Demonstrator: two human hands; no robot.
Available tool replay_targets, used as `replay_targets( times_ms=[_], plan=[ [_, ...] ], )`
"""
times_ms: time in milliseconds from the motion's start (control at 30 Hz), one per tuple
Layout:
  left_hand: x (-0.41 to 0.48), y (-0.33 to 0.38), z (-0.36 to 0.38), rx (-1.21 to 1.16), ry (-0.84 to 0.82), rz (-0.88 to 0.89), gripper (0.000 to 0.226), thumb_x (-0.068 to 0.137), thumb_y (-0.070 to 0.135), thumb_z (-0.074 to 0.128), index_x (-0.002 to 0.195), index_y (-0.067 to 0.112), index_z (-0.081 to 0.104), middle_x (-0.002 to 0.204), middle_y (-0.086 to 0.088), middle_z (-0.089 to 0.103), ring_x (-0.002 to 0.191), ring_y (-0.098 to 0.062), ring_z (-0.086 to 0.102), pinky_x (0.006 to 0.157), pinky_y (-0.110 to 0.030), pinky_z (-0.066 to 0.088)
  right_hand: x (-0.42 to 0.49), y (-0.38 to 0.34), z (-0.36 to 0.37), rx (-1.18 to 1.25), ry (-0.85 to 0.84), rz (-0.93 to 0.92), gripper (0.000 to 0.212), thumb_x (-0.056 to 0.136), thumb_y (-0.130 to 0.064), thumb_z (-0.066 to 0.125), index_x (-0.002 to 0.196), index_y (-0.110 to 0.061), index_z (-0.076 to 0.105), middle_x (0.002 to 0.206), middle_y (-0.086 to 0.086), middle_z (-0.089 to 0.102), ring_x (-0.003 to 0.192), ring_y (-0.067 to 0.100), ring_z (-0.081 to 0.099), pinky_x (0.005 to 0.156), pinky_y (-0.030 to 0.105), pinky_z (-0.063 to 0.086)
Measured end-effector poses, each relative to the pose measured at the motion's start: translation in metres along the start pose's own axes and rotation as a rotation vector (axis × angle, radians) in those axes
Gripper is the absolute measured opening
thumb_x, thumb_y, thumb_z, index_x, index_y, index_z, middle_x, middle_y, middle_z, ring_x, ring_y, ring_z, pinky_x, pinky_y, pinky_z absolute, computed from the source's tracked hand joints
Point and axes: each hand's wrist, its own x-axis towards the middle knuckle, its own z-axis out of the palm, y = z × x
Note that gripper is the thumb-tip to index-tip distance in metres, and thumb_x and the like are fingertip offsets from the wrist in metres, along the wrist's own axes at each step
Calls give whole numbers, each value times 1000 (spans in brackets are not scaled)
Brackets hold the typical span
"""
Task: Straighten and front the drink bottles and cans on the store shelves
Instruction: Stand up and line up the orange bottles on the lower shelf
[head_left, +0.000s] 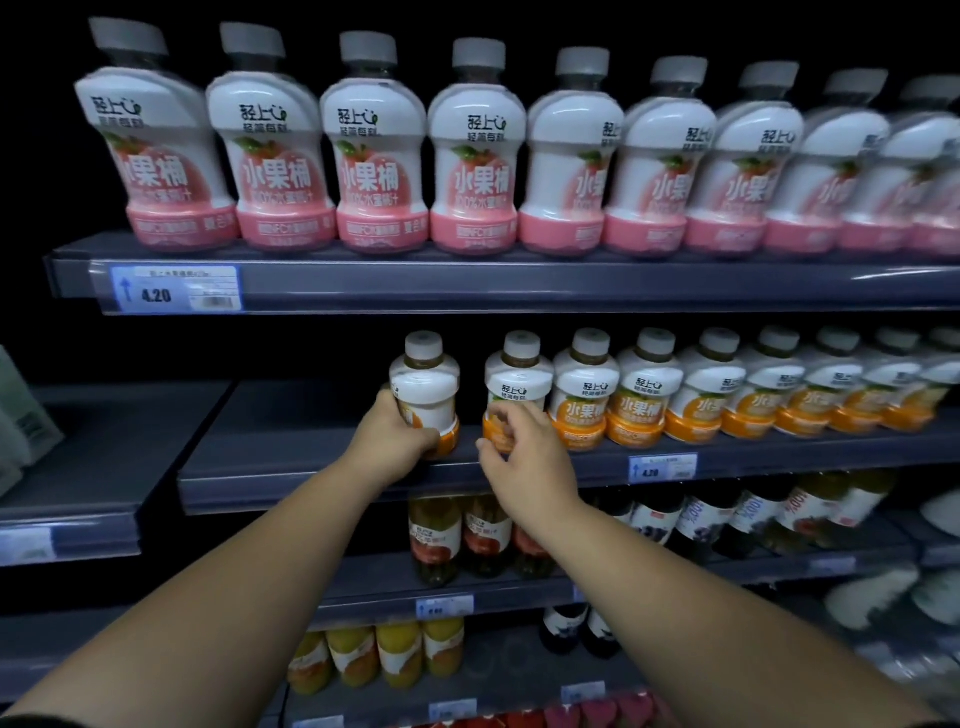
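Observation:
On the middle shelf (322, 480) stands a row of white-and-orange juice bottles. My left hand (395, 431) grips the leftmost bottle (426, 387), which stands apart from the row with its label turned away. My right hand (522, 449) has its fingers curled round the lower part of the second orange bottle (519, 387), whose label faces front. The rest of the orange row (727, 395) runs to the right, labels mostly forward. Above, white-and-pink bottles (472, 156) line the top shelf; those on the right are turned partly sideways.
The middle shelf left of my left hand is bare dark board. A price tag (174, 291) reads 4.20 on the top rail. Lower shelves hold red-labelled bottles (460, 535), dark bottles (701, 519) and yellow juice bottles (374, 657). A neighbouring shelf unit (78, 509) lies left.

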Motion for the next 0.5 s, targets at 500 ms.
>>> replay_targets(
  times_ms=[500],
  plan=[
    [-3, 7, 21, 136, 13, 7, 76, 61, 44, 91, 120, 18, 50, 117, 0, 64, 106, -21, 62, 90, -40, 51, -26, 32, 3, -137, -90, 59, 83, 91, -32, 64, 156, -30, 12, 166, 1, 6, 152, 19, 4, 123, 34, 8]
  ],
)
